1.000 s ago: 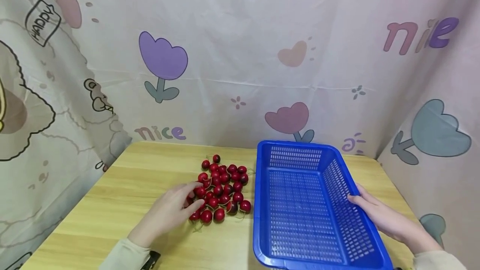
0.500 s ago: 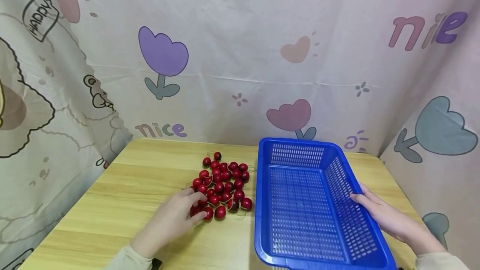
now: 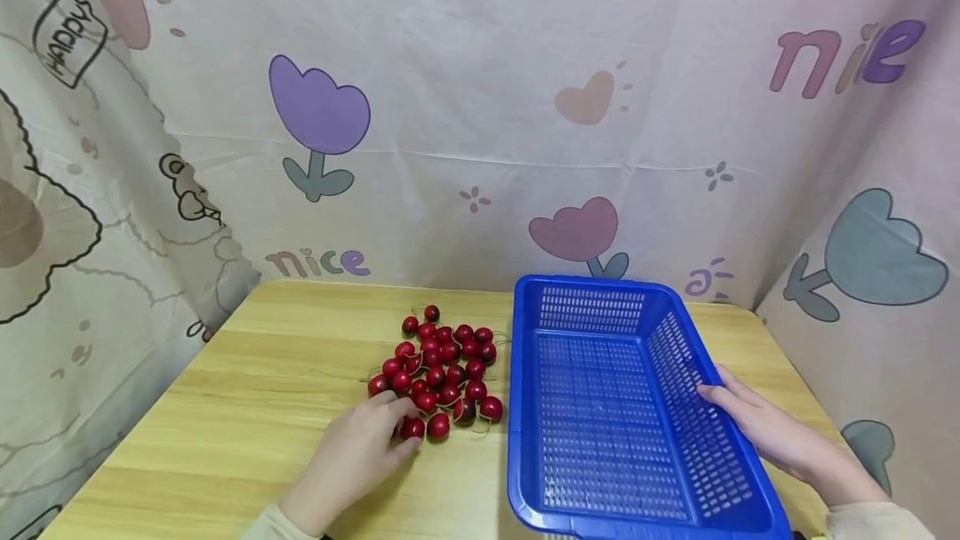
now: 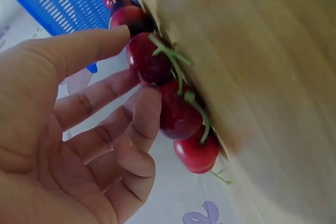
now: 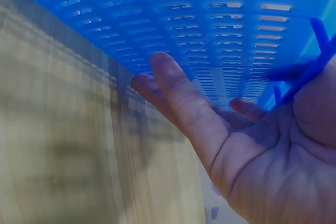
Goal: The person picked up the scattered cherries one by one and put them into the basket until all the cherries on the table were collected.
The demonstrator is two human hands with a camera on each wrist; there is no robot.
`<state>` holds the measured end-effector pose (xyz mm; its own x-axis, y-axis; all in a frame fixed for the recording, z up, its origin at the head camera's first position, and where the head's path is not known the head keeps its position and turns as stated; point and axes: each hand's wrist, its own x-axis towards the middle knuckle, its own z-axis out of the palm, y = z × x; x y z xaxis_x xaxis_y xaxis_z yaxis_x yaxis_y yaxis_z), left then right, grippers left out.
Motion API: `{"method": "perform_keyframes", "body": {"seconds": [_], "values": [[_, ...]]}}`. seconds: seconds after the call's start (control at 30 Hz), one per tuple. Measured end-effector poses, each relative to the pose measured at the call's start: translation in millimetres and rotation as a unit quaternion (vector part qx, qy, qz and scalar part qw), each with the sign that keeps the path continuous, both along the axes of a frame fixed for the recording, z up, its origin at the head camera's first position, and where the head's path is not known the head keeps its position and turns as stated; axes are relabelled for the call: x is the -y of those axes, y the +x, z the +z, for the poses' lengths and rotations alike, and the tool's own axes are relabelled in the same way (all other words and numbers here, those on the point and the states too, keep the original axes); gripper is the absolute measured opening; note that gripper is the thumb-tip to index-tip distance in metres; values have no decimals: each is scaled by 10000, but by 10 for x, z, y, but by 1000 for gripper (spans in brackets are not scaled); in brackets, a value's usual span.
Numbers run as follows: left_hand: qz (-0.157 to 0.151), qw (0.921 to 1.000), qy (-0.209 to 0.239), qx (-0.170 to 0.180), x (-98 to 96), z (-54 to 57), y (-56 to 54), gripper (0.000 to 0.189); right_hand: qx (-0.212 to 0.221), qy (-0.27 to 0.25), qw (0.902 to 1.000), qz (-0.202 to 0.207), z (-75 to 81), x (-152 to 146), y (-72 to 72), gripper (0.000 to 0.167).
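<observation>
Dark red cherries (image 3: 450, 352) with thin stems lie in a loose cluster on the wooden table. At its near left edge my left hand (image 3: 352, 448) has thumb and forefinger on either side of one cherry (image 4: 149, 59); the other fingers curl beside the neighbouring cherries in the left wrist view. A blue plastic basket (image 3: 517, 407) with slotted walls stands right of the cluster, nothing inside it. My right hand (image 3: 772, 432) holds its right rim, the thumb over the edge. Seen from the right wrist, its fingers (image 5: 181, 98) reach under the basket's outer wall.
The light wooden table (image 3: 225, 390) extends left of the cherries. A printed cloth (image 3: 450, 107) hangs behind the table and along both sides. The basket's far end is close to the cloth at the back.
My left hand has moved toward the near edge of the cluster, uncovering cherries on its left side. My right hand keeps its hold on the basket, and the camera view shifts slightly.
</observation>
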<state>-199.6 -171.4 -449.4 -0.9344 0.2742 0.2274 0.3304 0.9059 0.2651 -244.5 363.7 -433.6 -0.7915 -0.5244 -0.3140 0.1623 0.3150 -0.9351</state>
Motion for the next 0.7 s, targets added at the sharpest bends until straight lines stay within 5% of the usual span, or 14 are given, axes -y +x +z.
{"method": "perform_keyframes", "body": {"seconds": [0.7], "values": [[-11, 9996, -267, 41, -31, -36, 23, 34, -80, 70, 9999, -95, 8, 27, 20, 73]]}}
